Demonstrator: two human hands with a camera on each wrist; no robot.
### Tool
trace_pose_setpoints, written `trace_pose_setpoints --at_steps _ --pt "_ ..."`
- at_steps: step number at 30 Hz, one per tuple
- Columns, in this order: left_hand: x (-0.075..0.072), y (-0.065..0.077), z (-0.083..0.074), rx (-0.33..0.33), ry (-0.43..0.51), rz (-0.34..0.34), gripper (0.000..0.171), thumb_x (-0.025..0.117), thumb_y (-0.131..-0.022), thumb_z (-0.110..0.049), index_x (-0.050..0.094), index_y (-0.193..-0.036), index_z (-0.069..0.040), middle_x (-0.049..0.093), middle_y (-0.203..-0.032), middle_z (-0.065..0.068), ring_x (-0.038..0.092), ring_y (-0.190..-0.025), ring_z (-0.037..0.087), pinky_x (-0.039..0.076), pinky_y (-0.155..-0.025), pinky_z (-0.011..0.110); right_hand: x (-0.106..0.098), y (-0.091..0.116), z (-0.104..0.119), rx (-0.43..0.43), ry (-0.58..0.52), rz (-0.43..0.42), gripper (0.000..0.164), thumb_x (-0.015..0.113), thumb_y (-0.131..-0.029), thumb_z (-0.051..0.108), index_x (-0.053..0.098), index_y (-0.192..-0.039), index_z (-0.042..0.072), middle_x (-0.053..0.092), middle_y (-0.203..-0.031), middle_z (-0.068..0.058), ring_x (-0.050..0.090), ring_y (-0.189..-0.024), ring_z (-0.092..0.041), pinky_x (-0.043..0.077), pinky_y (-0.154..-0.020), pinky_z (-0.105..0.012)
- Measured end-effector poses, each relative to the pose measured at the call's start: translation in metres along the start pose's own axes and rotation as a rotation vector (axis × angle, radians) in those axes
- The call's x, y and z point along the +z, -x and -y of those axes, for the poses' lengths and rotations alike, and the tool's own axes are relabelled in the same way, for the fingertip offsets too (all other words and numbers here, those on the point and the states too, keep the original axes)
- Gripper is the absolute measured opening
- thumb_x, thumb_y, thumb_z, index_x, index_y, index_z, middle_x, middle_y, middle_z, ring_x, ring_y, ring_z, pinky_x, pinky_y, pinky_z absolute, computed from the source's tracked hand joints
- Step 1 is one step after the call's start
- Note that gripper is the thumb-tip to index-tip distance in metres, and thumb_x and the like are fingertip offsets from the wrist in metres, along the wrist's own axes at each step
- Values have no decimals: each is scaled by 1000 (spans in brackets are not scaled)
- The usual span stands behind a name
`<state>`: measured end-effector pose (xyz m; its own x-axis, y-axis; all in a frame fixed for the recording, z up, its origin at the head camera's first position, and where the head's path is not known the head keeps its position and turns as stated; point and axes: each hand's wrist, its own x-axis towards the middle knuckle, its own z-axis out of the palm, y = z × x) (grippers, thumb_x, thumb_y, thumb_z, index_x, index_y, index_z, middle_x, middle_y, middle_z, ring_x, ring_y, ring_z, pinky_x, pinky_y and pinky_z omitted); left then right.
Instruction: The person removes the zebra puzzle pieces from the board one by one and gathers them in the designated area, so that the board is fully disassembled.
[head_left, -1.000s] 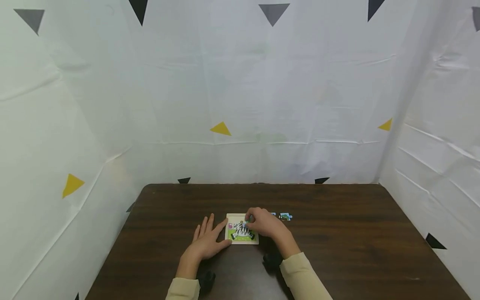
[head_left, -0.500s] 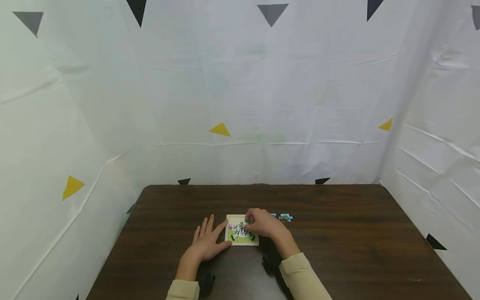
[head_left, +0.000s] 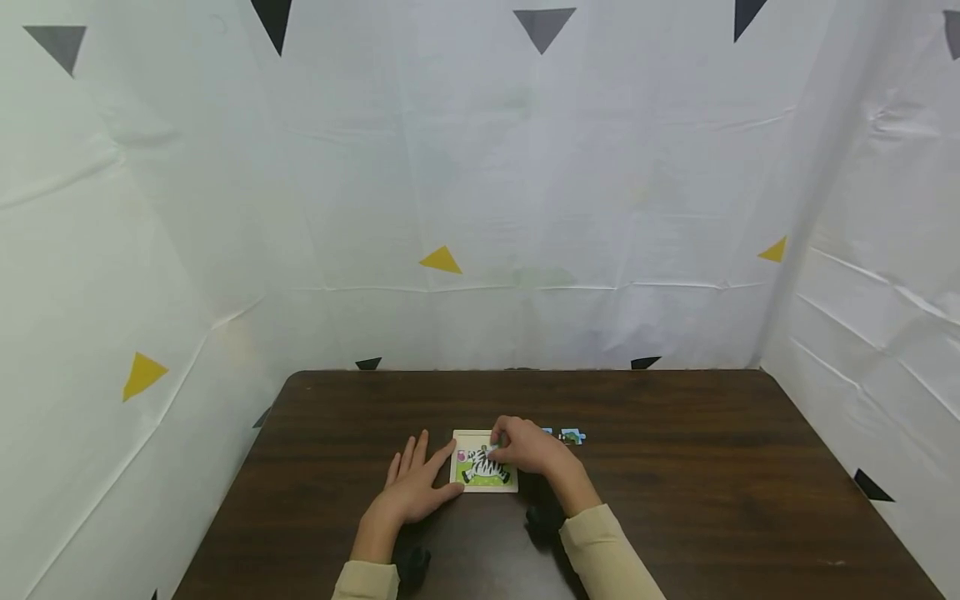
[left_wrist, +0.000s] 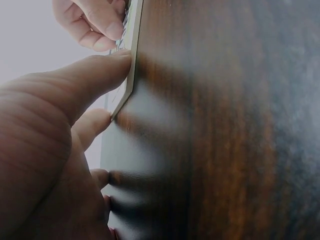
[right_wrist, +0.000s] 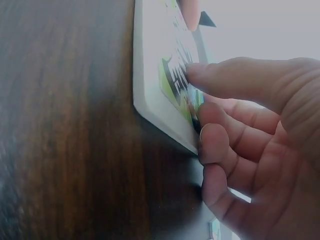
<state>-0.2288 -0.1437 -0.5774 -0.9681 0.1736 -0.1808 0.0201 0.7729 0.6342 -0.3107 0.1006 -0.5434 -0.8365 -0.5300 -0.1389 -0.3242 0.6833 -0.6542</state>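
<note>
A small square zebra jigsaw puzzle in a pale wooden frame (head_left: 487, 490) lies flat on the table. My left hand (head_left: 412, 487) is spread at its left side, the thumb at the near corner and the index finger at the upper left edge. In the left wrist view its other fingertips rest on the tabletop. My right hand (head_left: 531, 446) reaches over the upper right of the puzzle, pinching a bluish puzzle piece (head_left: 492, 448) between thumb and fingers. From the right wrist view the thumb presses close over the zebra picture (right_wrist: 177, 75); the fingers partly hide the piece.
Two loose puzzle pieces lie just right of the frame: one (head_left: 572, 436) in full sight, the other (head_left: 547, 431) partly behind the right hand. Dark wood table (head_left: 712, 483) surrounds them. White sheeting (head_left: 525, 192) with coloured triangles hangs behind and at both sides.
The puzzle piece under the right fingertips has shifted slightly and shows less than a second ago. Both hands hold nearly the same places.
</note>
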Motion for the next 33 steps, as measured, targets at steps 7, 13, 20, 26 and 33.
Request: trace_pose_setpoints --at_steps 7,13,20,26,33 --pt "5 -2 5 -1 7 -12 84 66 -98 -68 38 -169 -34 3 -182 20 -4 -168 47 -3 -131 71 1 0 -2 -16 -15 -5 10 74 -102 18 66 -105 12 64 -82 -2 57 -67 -16 47 -60 -32" --pt "5 -5 6 -16 -1 0 84 65 -98 -69 36 -169 -37 1 -183 18 -6 -168 45 -4 -132 70 2 -3 -6 -6 -20 -32 13 77 -100 19 67 -104 12 65 -83 -2 59 -68 -16 47 -60 -31" --pt "3 -4 5 -25 1 16 84 65 -97 -70 36 -169 -38 -1 -183 17 -7 -168 45 -6 -132 70 2 -5 -8 13 -24 -42 11 78 -100 23 68 -101 17 65 -82 0 57 -68 -16 46 -61 -32" --pt "0 -1 0 -18 13 12 83 67 -98 -66 38 -169 -33 1 -182 20 -5 -168 46 -5 -132 70 0 -2 -9 -3 -54 -56 11 78 -100 23 70 -102 17 63 -80 0 55 -67 -15 45 -61 -31" --pt "6 -6 8 -9 -13 -9 84 64 -98 -70 35 -170 -37 0 -183 16 -5 -169 43 -3 -132 69 -2 1 -8 -15 -86 -71 21 77 -101 21 65 -114 10 61 -78 -3 52 -64 -16 43 -58 -31"
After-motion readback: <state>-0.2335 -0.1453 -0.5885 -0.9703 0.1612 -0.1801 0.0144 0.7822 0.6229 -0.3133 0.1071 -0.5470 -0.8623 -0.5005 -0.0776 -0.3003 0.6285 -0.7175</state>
